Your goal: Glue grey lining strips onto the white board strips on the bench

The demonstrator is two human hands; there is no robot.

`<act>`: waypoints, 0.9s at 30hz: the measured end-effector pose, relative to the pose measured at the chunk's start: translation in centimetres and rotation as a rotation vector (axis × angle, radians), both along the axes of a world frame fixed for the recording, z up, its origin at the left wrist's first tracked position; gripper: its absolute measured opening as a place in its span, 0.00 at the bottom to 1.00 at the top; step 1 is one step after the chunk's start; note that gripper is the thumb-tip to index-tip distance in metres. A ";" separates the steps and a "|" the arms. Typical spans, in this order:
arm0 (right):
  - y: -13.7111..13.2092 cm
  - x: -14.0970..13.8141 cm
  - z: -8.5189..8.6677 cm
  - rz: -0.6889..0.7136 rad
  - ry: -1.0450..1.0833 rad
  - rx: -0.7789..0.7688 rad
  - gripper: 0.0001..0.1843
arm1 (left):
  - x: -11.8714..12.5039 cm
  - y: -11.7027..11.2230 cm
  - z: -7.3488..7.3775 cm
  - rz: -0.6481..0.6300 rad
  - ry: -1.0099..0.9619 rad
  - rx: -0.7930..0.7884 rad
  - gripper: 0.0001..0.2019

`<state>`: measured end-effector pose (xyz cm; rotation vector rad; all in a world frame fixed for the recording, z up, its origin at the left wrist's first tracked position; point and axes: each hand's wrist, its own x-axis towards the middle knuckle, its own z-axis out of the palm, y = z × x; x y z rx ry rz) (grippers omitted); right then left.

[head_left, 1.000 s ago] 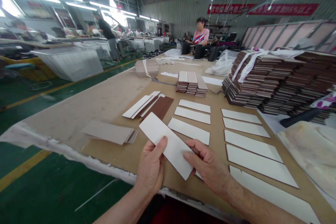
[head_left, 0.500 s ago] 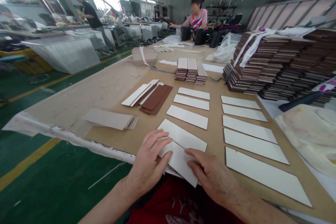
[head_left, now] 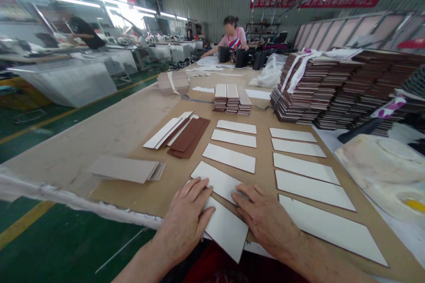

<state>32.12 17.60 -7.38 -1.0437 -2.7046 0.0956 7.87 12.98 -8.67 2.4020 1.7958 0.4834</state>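
Two white rectangular panels lie in front of me at the table's near edge. My left hand (head_left: 186,214) lies on the left end of the nearer panel (head_left: 227,227), fingers stretched and thumb apart. This panel is slanted, and one corner juts past the edge toward me. Over the right end of the farther panel (head_left: 217,180) rest the fingertips of my right hand (head_left: 262,212), fingers extended, with its thumb side by the nearer panel's right edge. Neither hand is wrapped round anything. Beyond them lies another white panel (head_left: 229,158), in a column with two smaller ones.
A second column of white panels (head_left: 315,185) lies to the right. Brown and white strips (head_left: 187,135) and grey strips (head_left: 124,169) lie left. Small stacks (head_left: 232,99) stand behind, with a big brown pile (head_left: 308,90) at right. A co-worker (head_left: 232,37) stands at the far end.
The nearer panel has shifted toward me and turned, opening a gap to the farther one. My right fingers have moved from it onto the farther panel. The head view has tilted up.
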 end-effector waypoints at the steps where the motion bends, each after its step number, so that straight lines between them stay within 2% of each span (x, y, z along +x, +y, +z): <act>1: 0.3 0.0 -0.1 0.003 -0.006 0.001 0.17 | 0.1 0.2 0.0 0.009 0.016 -0.001 0.20; 5: 1.6 0.1 0.7 0.009 -0.026 0.001 0.19 | 0.9 1.2 0.4 0.059 0.052 0.000 0.20; 9: 3.7 0.6 2.3 0.002 -0.009 -0.084 0.17 | 1.9 2.1 0.9 0.117 0.070 -0.004 0.20; 12: 5.5 0.6 2.9 -0.028 0.008 -0.145 0.24 | 2.6 2.3 1.2 0.152 0.092 -0.010 0.20; 15: 6.6 0.0 2.4 -0.102 -0.049 -0.277 0.34 | 2.9 2.2 1.0 0.166 0.106 -0.001 0.21; 17: 6.9 -0.5 1.7 -0.145 -0.104 -0.341 0.37 | 2.9 2.2 0.7 0.168 0.107 0.009 0.21; 22: 7.5 -1.0 0.4 -0.172 -0.143 -0.342 0.37 | 3.3 2.6 0.6 0.180 0.109 -0.009 0.22; 27: 9.3 -0.3 1.2 -0.137 -0.166 -0.344 0.36 | 4.3 3.3 1.0 0.224 0.108 -0.055 0.22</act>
